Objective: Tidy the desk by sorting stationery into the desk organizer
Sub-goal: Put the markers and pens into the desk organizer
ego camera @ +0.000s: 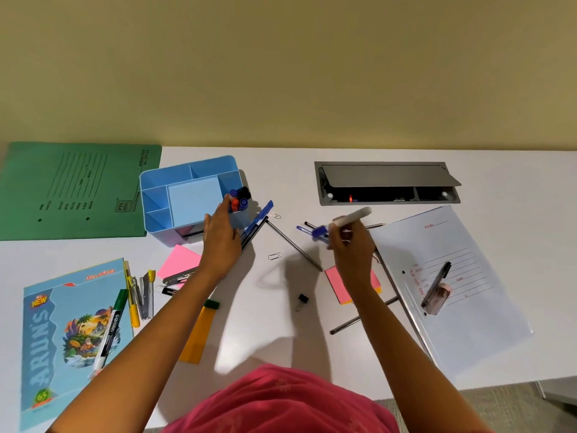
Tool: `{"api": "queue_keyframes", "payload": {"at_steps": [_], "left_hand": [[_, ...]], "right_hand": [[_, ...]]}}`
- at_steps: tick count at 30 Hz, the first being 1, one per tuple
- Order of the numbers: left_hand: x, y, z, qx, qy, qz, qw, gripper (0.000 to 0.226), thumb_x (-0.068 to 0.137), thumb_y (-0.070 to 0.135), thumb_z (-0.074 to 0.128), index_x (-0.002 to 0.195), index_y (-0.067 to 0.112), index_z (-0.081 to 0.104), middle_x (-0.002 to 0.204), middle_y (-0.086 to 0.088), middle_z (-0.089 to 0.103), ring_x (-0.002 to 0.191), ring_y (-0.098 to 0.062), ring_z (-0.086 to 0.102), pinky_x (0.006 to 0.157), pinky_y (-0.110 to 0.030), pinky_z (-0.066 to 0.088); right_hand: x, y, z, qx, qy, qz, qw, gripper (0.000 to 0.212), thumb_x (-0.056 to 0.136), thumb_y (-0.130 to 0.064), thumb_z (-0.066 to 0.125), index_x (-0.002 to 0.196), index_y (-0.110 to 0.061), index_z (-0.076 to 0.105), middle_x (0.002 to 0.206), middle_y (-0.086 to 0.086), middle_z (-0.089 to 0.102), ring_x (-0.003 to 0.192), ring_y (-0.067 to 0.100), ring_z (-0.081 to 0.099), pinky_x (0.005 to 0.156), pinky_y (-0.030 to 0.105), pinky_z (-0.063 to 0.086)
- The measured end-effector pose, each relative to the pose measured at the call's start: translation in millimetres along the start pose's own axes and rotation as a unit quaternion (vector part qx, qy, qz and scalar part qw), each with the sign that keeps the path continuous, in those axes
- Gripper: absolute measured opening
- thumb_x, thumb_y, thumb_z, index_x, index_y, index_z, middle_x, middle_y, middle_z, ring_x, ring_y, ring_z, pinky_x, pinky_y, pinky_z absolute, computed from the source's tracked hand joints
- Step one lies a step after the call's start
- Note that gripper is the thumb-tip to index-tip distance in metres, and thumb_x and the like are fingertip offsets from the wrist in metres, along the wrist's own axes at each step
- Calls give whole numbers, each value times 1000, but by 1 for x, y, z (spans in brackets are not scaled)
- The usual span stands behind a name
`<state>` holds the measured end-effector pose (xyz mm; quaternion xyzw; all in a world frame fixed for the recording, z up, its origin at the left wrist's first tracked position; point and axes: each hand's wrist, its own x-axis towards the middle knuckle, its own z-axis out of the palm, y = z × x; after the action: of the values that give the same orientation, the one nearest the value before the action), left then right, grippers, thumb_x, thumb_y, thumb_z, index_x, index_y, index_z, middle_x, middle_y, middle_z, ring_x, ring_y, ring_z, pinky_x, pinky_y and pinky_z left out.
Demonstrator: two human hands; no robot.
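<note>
A light blue desk organizer (162,195) stands at the back left of the white desk, with several markers (239,198) upright in its right compartment. My left hand (220,242) rests against the organizer's right front corner, fingers reaching to the markers while it grips a bundle of blue and black pens (257,223). To the right, my right hand (351,242) is raised above the desk, shut on a white marker (354,216) and blue pens (313,231).
A green file (71,189), a blue notebook (71,332) with a green marker (109,329), staplers (146,295), pink sticky pads (179,260), paper clips (274,256), a binder clip (303,300), an orange ruler (198,334), pencils (295,245), a white file (449,285) carrying a pen (440,281) and an open cable hatch (387,182).
</note>
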<state>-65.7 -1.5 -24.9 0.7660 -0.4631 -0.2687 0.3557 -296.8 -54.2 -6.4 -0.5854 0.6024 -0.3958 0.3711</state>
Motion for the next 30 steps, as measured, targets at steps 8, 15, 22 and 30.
{"api": "queue_keyframes", "payload": {"at_steps": [8, 15, 22, 30], "left_hand": [[-2, 12, -4, -34, 2, -6, 999, 78, 86, -11, 50, 150, 17, 16, 150, -11, 32, 135, -30, 34, 115, -56, 22], [1, 16, -5, -49, 0, -21, 999, 76, 89, 0, 52, 150, 21, 13, 154, -5, 28, 138, -25, 29, 114, -54, 24], [-3, 9, -13, -62, 18, -14, 998, 70, 89, 2, 49, 150, 17, 17, 153, -6, 30, 139, -24, 31, 115, -50, 24], [-8, 7, -15, -80, 23, -49, 995, 65, 91, 2, 43, 149, 20, 21, 150, -7, 35, 133, -27, 40, 112, -49, 31]], "right_hand": [[16, -62, 63, 122, -60, -61, 989, 24, 92, -17, 62, 109, -1, 61, 97, 15, 70, 81, 22, 71, 66, 34, 61], [38, -105, 102, 37, -84, -89, 992, 27, 99, -35, 44, 110, -11, 52, 91, 5, 66, 82, 18, 63, 69, 20, 51], [63, -124, 118, -343, -156, -244, 894, 37, 101, -31, 40, 138, -28, 42, 103, 8, 52, 81, 26, 53, 62, 31, 34], [80, -128, 134, -369, -189, -278, 866, 17, 92, -12, 60, 105, -12, 71, 107, 10, 58, 93, 24, 58, 66, 24, 33]]}}
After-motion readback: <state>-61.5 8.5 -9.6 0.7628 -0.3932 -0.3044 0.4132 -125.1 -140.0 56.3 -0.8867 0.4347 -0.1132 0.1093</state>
